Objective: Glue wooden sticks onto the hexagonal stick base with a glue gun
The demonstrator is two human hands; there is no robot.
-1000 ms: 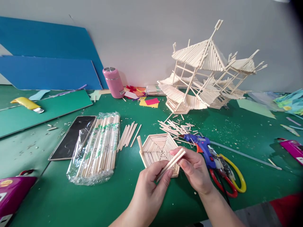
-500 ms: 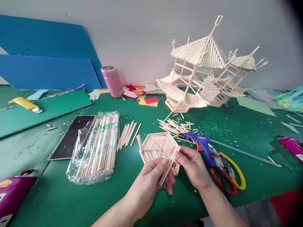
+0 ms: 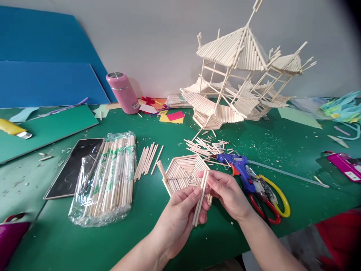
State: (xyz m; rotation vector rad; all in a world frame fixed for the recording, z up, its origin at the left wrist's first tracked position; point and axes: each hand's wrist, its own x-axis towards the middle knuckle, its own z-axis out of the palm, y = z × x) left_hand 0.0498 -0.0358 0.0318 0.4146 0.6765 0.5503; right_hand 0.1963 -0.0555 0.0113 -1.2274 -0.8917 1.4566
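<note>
Two thin wooden sticks (image 3: 200, 199) lie side by side, tilted, between my hands. My left hand (image 3: 182, 210) pinches them around the middle. At their upper end the fingertips of my right hand (image 3: 225, 190) grip them too. Just behind my hands a polygonal panel (image 3: 180, 170) of concentric sticks rests on the table, its near right part hidden by my fingers. A short stick post (image 3: 162, 171) rises from the panel's left corner. To the right of my right hand are a blue hot glue gun (image 3: 235, 163) and red-and-yellow-handled pliers (image 3: 278, 199).
Cut sticks (image 3: 148, 160) and a bag of sticks (image 3: 113, 177) lie left, partly over a dark tablet-like slab (image 3: 76, 165). Behind are a stick pile (image 3: 205, 147), a stick pavilion model (image 3: 234, 82), a pink flask (image 3: 124, 92) and a yellow cutter (image 3: 12, 128).
The view has shifted, so most of the table's things sit further left and slightly higher. The two sticks stand a little steeper in my hands; both hands still hold them.
</note>
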